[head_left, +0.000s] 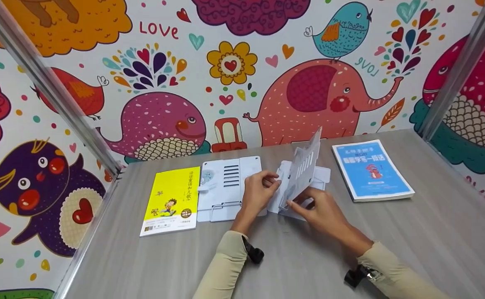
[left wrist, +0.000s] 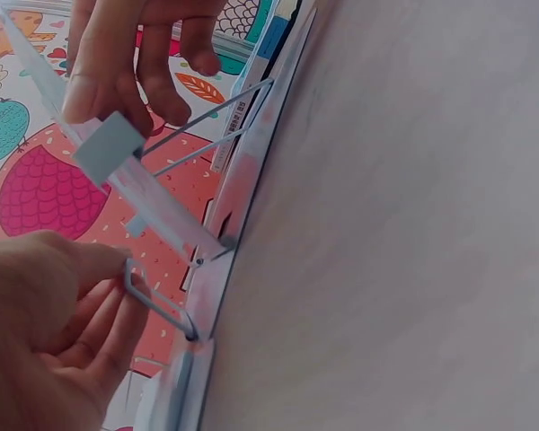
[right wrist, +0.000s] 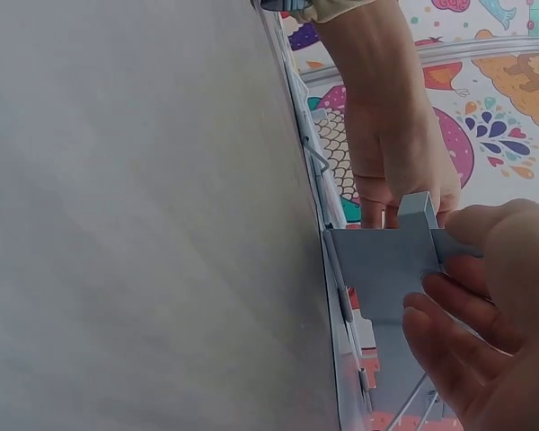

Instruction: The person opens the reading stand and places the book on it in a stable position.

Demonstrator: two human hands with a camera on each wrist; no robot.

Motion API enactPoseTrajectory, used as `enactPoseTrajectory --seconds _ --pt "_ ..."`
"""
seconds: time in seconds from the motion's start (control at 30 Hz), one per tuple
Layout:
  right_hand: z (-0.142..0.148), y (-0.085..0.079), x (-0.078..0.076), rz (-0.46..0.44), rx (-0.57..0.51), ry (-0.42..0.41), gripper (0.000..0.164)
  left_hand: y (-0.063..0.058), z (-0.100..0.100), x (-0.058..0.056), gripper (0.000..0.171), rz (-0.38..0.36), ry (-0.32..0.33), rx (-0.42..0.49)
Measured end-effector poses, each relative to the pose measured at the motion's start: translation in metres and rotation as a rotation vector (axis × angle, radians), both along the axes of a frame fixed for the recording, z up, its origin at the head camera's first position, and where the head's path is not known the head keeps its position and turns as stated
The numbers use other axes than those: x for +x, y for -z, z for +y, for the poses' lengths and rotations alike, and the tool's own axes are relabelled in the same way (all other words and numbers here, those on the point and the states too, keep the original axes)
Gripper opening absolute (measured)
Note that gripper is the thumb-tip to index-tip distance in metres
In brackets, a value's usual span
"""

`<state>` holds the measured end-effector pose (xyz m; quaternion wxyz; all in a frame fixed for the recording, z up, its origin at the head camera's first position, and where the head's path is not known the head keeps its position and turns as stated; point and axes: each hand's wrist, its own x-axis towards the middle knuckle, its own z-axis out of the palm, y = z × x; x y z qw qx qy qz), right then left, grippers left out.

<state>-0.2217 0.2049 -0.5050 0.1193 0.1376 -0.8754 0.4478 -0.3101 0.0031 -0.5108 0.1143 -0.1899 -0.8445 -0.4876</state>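
Observation:
A white folding book stand has one slotted panel raised at a slant over its flat base, with thin wire struts behind it. My right hand grips the raised panel near its lower edge; in the right wrist view its thumb and fingers hold the panel's side. With thumb and fingertips, my left hand pinches a small bent wire loop at the base. Left of it, a flat white slotted panel with a wire holder lies on the table, partly behind the left hand.
A yellow book lies at the left, against the flat panel. At the right lies a blue-covered book. The grey table backs onto a cartoon-printed wall, with metal posts at both sides.

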Motion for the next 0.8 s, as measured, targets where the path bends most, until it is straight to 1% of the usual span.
enactPoseTrajectory --seconds 0.13,0.2,0.3,0.43,0.6,0.8 --pt "0.001 0.0 0.002 -0.011 -0.007 0.0 0.044 -0.002 -0.001 0.001 0.024 -0.029 0.009 0.008" --pt "0.002 0.0 0.004 -0.019 -0.01 0.001 0.048 -0.003 -0.002 0.002 0.03 -0.047 0.016 -0.003" --pt "0.005 0.001 0.006 -0.019 -0.011 0.001 0.049 -0.004 -0.003 0.004 0.039 -0.084 0.031 -0.024" --pt "0.009 0.002 0.008 -0.014 -0.036 -0.006 0.047 -0.004 -0.004 0.004 0.047 -0.122 0.067 -0.041" --pt "0.014 0.004 0.01 -0.03 -0.079 -0.031 0.055 -0.003 -0.004 0.004 0.058 -0.16 0.107 -0.058" --pt "0.021 0.003 0.013 -0.055 -0.104 -0.049 0.056 -0.002 -0.004 0.003 0.068 -0.181 0.176 -0.093"
